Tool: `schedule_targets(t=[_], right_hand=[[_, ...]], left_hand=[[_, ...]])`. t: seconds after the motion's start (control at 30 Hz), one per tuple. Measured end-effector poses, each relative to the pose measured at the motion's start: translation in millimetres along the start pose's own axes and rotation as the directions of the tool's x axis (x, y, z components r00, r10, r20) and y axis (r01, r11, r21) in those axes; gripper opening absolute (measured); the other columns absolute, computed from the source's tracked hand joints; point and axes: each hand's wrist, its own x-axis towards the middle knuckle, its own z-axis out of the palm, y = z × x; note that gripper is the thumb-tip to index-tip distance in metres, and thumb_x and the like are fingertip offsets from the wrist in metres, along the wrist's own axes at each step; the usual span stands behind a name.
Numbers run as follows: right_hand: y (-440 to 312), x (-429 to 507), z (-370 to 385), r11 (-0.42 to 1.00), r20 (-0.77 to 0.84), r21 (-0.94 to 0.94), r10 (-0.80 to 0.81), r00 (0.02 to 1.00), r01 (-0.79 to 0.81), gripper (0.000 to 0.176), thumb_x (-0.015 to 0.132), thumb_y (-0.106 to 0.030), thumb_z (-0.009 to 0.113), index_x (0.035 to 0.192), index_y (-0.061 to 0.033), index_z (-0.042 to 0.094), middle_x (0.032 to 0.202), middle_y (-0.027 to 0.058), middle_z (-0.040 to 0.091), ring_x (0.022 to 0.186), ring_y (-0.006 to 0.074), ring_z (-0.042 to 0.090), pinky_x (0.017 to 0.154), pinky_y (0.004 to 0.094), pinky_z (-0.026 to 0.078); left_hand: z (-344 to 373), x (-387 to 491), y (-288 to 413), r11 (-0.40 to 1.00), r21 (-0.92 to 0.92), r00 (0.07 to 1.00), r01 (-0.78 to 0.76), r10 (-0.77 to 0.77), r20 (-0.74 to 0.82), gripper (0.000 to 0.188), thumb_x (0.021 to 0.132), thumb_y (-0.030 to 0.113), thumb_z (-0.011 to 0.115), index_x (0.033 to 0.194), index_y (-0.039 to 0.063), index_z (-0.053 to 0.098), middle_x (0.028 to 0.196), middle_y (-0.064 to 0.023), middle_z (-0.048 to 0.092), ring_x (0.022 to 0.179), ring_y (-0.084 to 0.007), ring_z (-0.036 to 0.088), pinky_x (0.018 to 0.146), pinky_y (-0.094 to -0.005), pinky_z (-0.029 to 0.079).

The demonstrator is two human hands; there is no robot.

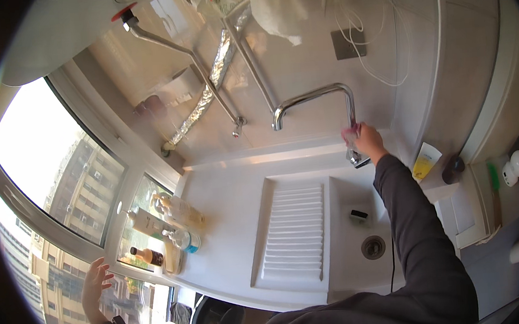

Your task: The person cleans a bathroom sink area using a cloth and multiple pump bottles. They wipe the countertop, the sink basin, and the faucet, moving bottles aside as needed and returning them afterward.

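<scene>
My right hand (pixel 368 141) reaches across the sink and grips a pink cloth (pixel 351 132), which is pressed around the lower upright of the chrome faucet (pixel 316 93). The faucet's base shows just below the fingers. My left hand (pixel 96 285) is raised at the left, before the window, with its fingers apart and nothing in it. Under my right arm lies the white sink basin (pixel 349 265), with a ribbed washboard (pixel 293 233) on its left. A small dark and light block (pixel 359 215) sits in the basin above the drain (pixel 373 247).
Pump bottles (pixel 185 240) and a brown bottle (pixel 146 256) stand on the counter's left by the window (pixel 80 177). A yellow and white tube (pixel 426 161) and a dark bottle (pixel 452 168) are right of the sink. White cables (pixel 389 83) hang above. A black round basin (pixel 218 321) is below the counter.
</scene>
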Motion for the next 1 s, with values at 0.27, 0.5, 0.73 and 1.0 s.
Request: schedule_targets(t=[0.27, 0.5, 0.73, 1.0], right_hand=[[-7.2, -10.7, -27.3, 0.977, -0.109, 0.181, -0.091, 0.990, 0.110, 0.042, 0.074, -0.024, 0.074, 0.108, -0.0057, 0.060, 0.097, 0.0203, 0.070, 0.095, 0.0401, 0.066, 0.081, 0.0456, 0.052], [-24.2, -140.0, -138.9, 0.983, 0.424, 0.172, -0.134, 0.896, 0.065, 0.044, 0.071, -0.023, 0.081, 0.107, -0.0061, 0.063, 0.099, 0.0161, 0.070, 0.093, 0.0337, 0.068, 0.081, 0.0379, 0.052], [-97.4, -249.1, -323.0, 0.955, 0.644, -0.298, 0.188, 0.741, 0.017, 0.047, 0.067, -0.030, 0.087, 0.102, -0.0066, 0.066, 0.089, 0.0130, 0.071, 0.083, 0.0284, 0.070, 0.077, 0.0366, 0.053], [-90.7, -171.1, -270.2, 0.980, 0.351, 0.055, -0.200, 0.915, 0.193, 0.039, 0.071, -0.018, 0.081, 0.101, -0.0035, 0.062, 0.084, 0.0148, 0.067, 0.078, 0.0315, 0.066, 0.071, 0.0368, 0.050]], left_hand=[[127.3, 115.6, 154.4, 0.894, -0.232, 0.812, -0.383, 0.446, 0.377, 0.057, 0.098, 0.037, 0.059, 0.143, 0.007, 0.042, 0.132, -0.0122, 0.058, 0.109, -0.0195, 0.064, 0.087, -0.0329, 0.052], [266.9, 163.1, 299.5, 0.746, -0.364, 0.471, -0.559, 0.646, 0.601, 0.061, 0.100, 0.034, 0.056, 0.151, 0.010, 0.031, 0.139, -0.0144, 0.052, 0.116, -0.0249, 0.060, 0.094, -0.0377, 0.050], [323.2, 182.1, 359.7, 0.576, -0.460, 0.362, -0.675, 0.803, 0.473, 0.061, 0.102, 0.032, 0.054, 0.152, 0.011, 0.027, 0.146, -0.0152, 0.045, 0.126, -0.0255, 0.052, 0.098, -0.0370, 0.047], [441.5, 206.3, 381.9, 0.504, -0.541, 0.508, -0.673, 0.847, 0.157, 0.053, 0.097, 0.033, 0.063, 0.137, 0.002, 0.050, 0.126, -0.0192, 0.059, 0.118, -0.0286, 0.058, 0.099, -0.0356, 0.045]])
